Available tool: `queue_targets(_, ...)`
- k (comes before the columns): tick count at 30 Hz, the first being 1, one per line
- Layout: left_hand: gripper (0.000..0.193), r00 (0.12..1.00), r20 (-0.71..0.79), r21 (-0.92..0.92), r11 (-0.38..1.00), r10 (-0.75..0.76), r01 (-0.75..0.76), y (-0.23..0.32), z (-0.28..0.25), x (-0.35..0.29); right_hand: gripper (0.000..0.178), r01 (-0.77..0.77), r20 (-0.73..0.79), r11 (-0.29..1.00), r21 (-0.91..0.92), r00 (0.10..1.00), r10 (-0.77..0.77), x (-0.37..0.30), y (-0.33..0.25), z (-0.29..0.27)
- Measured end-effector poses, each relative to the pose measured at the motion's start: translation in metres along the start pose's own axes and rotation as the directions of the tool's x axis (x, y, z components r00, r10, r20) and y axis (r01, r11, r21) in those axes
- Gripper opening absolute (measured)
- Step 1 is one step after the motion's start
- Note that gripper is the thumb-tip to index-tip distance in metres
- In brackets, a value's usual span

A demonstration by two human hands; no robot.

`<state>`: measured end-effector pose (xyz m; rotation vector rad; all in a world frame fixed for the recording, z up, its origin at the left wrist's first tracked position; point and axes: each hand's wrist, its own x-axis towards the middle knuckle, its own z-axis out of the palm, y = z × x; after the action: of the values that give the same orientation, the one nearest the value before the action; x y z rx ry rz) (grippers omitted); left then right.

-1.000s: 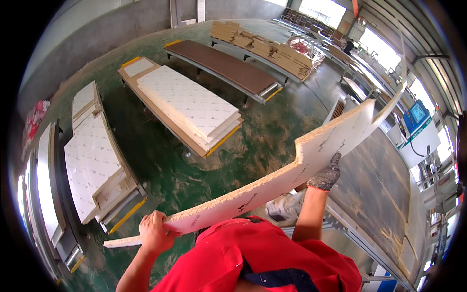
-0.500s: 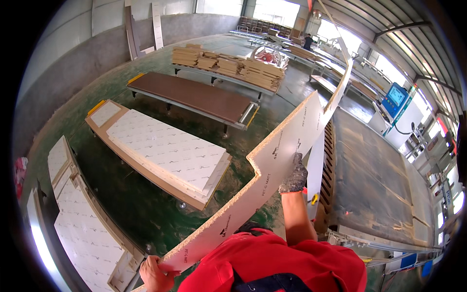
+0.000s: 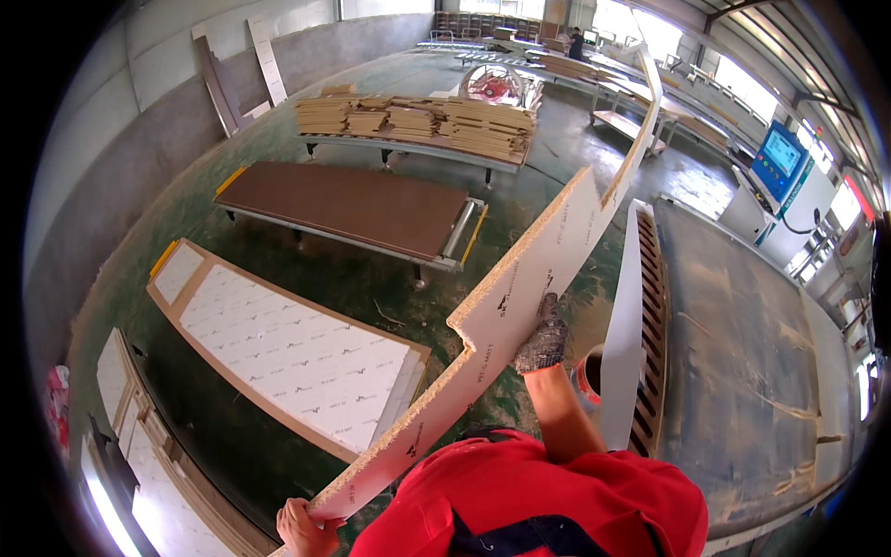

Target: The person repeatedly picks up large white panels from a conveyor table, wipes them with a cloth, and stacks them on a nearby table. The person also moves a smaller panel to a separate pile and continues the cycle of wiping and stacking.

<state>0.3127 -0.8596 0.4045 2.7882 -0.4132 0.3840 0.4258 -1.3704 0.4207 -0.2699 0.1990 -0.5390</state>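
Note:
A long, notched particleboard offcut (image 3: pixel 492 339) with a white printed face and rough sawn edge runs slanting in front of me, its thin far strip reaching up past the machine bed. My left hand (image 3: pixel 304 531), bare, is closed round its near end at the lower edge. My right hand (image 3: pixel 543 342), in a dark grey knit glove, grips the board past its middle, below the notch; some of its fingers are hidden. The board is tilted on edge, above the floor.
To the left stand a roller stand with a white-faced panel (image 3: pixel 288 348), one with a brown panel (image 3: pixel 343 209), and stacked board strips (image 3: pixel 418 125). White-faced boards (image 3: pixel 153 446) lie at lower left. At right are a dusty machine bed (image 3: pixel 733 343), its slotted side, and a blue control panel (image 3: pixel 781 153).
My view has shifted, so the machine bed's slotted side shows more. The board and both hands have moved with me, away from the bed; both grips stay the same.

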Motion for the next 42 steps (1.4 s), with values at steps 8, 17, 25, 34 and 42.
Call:
queue_targets(8,0.062,0.999,0.011,0.03,0.999,0.035,-0.035,0.096,0.093,0.167,0.052,-0.075,-0.054,0.997,0.016,0.996,0.076,0.189,-0.072,-0.007)
queue_targets(17,0.058,0.985,0.053,-0.14,0.978,0.165,-0.156,0.22,0.29,0.443,0.053,-0.232,0.199,0.696,0.679,0.971,0.13,0.474,-0.2,-0.043)
queue_targets(25,0.052,0.963,0.094,-0.18,0.956,0.251,-0.232,0.376,0.393,0.657,0.055,0.249,-0.012,0.965,-0.078,0.968,-0.25,0.695,-0.323,-0.033)
queue_targets(34,0.054,0.945,-0.002,-0.157,0.933,0.327,-0.323,0.632,0.535,0.899,0.058,0.315,0.005,0.94,-0.134,0.948,-0.317,0.998,-0.515,-0.06)
queue_targets(42,0.056,0.941,0.061,-0.171,0.932,0.333,-0.319,0.836,0.655,1.092,0.056,0.354,-0.079,0.925,-0.137,0.927,-0.366,1.236,-0.68,-0.07)
